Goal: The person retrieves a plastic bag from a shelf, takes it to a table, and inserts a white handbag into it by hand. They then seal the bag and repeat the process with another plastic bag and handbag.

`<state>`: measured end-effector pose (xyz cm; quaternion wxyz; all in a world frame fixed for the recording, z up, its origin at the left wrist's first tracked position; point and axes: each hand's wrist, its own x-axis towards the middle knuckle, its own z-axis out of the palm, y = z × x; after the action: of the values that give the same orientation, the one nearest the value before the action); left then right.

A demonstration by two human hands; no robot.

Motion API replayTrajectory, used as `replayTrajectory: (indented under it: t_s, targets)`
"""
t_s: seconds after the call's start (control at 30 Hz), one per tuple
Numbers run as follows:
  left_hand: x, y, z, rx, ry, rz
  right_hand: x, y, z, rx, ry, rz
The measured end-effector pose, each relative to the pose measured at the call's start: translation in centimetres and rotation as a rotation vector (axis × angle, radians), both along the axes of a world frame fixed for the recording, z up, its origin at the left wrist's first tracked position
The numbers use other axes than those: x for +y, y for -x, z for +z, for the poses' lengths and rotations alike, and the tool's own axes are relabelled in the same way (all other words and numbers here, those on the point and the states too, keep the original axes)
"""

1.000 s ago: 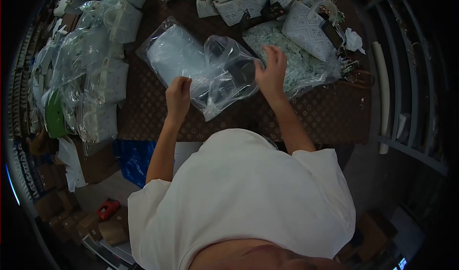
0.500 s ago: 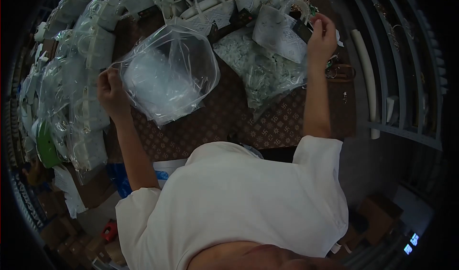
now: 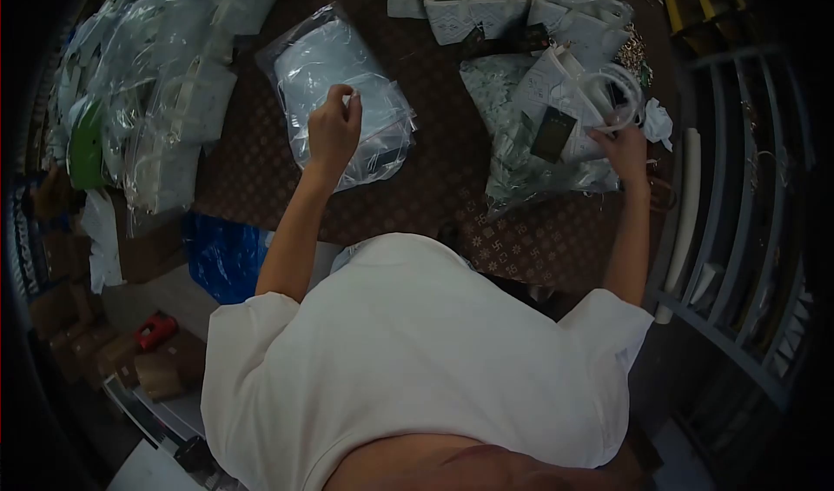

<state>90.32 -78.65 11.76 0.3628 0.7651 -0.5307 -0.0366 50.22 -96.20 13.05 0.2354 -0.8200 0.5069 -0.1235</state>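
My left hand (image 3: pixel 334 130) is over a flat pile of clear plastic bags (image 3: pixel 339 52), its fingers curled in. Whether it pinches a piece of film cannot be made out. At the right, my right hand (image 3: pixel 622 148) grips a white handbag (image 3: pixel 569 82) near the lower end of its pale round handle (image 3: pixel 632 87). The handbag leans over a clear sack of pale green-white crumpled material (image 3: pixel 486 91). In front of the handbag lies a black tag (image 3: pixel 553 135).
Plastic-wrapped white bags (image 3: pixel 187 100) line the left of the brown patterned table (image 3: pixel 417 156). More white handbags (image 3: pixel 478 13) stand at the back. A metal rack (image 3: pixel 738 187) and a pale roll (image 3: pixel 686 213) are on the right. Blue plastic (image 3: pixel 224 256) hangs below the left edge.
My left hand has moved right, from the edge of a spread clear bag to above the pile, where the film now lies flatter. My right hand has come down to the handbag's handle. The view has shifted.
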Motion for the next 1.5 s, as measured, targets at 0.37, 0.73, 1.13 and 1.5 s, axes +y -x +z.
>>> replayTrajectory:
  t_s: [0.37,0.73,1.13,1.5]
  targets:
    - [1.5,-0.3,-2.0,0.118,0.045,-0.007,14.4,-9.8,3.2,-0.414,-0.199,-0.023]
    - [11.2,-0.9,-2.9,0.158,-0.034,-0.132,17.5,-22.7,-9.4,-1.028,-0.756,-0.439]
    - [13.3,3.5,-7.7,0.267,-0.008,0.068,18.9,-25.2,-8.5,-1.002,-0.662,-0.573]
    - [10.2,1.1,-3.2,-0.033,0.319,0.094,22.4,-25.2,-9.4,-0.939,-0.765,-0.208]
